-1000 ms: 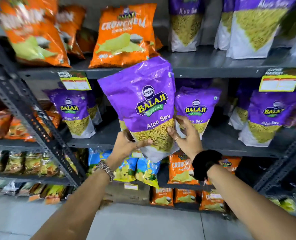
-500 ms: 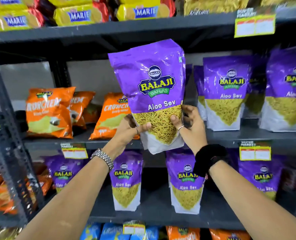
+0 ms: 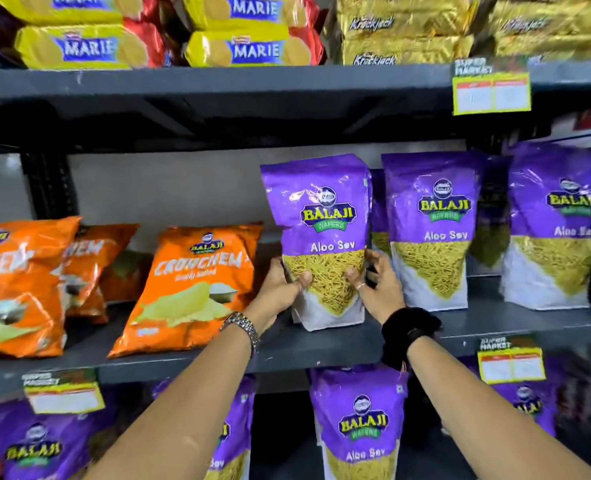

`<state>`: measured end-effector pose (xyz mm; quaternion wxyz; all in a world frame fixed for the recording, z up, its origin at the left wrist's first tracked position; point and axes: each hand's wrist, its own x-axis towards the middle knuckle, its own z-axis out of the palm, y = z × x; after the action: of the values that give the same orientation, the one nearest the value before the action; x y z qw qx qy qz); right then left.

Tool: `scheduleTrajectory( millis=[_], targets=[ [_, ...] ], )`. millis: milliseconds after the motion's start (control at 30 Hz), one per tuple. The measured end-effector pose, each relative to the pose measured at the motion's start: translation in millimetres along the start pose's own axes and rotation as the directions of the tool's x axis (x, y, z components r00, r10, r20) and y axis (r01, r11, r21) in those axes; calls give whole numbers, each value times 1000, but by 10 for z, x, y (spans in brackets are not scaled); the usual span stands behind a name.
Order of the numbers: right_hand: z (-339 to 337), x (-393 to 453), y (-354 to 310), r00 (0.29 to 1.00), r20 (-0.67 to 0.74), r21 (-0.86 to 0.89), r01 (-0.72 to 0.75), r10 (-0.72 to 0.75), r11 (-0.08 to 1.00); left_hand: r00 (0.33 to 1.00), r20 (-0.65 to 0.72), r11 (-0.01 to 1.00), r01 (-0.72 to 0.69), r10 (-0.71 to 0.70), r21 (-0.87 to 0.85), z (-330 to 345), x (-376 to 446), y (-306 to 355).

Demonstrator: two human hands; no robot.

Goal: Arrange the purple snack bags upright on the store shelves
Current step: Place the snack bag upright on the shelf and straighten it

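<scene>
A purple Aloo Sev bag point(image 3: 321, 223) stands upright on the grey middle shelf point(image 3: 321, 344), its base on the shelf board. My left hand point(image 3: 280, 292) grips its lower left side and my right hand point(image 3: 377, 289) grips its lower right side. To its right, two more purple bags point(image 3: 432, 220) point(image 3: 557, 223) stand upright in a row, with others behind them. On the shelf below stand further purple bags point(image 3: 359, 424) point(image 3: 37, 448), partly hidden by my forearms.
Orange Crunchem bags point(image 3: 190, 285) point(image 3: 20, 282) lean on the same shelf to the left. Marie biscuit packs point(image 3: 252, 50) and gold Krackjack packs point(image 3: 404, 39) fill the top shelf. Price tags point(image 3: 491, 91) point(image 3: 510, 365) hang on shelf edges. A black upright point(image 3: 49, 181) stands at back left.
Both hands lifted the purple bag from the lower shelf level up to the middle shelf and set its base down beside the row of purple bags. The view rose with it.
</scene>
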<state>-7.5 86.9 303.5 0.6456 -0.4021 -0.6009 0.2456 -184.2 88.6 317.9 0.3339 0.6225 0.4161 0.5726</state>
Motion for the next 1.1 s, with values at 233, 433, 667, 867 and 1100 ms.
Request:
scheduleTrajectory(
  millis=[233,433,667,867,1100],
  targets=[
    [-45,151,99,999,-10,-20,-37,37,999,996,63,997,59,-63,53,44,212,-50],
    [-95,122,94,998,-35,-26,-45,44,999,995,-3,995,104,-104,11,28,191,-58],
    [-434,-400,84,981,-148,-98,114,-128,989,940,-248,965,-255,233,-61,314,-614,-123],
    [-1074,-1031,273,921,-300,-271,165,-246,948,930,-164,937,-342,327,-68,882,-1253,-338],
    [-2141,-1461,1022,926,-375,-264,-58,-47,963,994,-37,981,-104,99,-167,1958,-1720,-971]
  ],
)
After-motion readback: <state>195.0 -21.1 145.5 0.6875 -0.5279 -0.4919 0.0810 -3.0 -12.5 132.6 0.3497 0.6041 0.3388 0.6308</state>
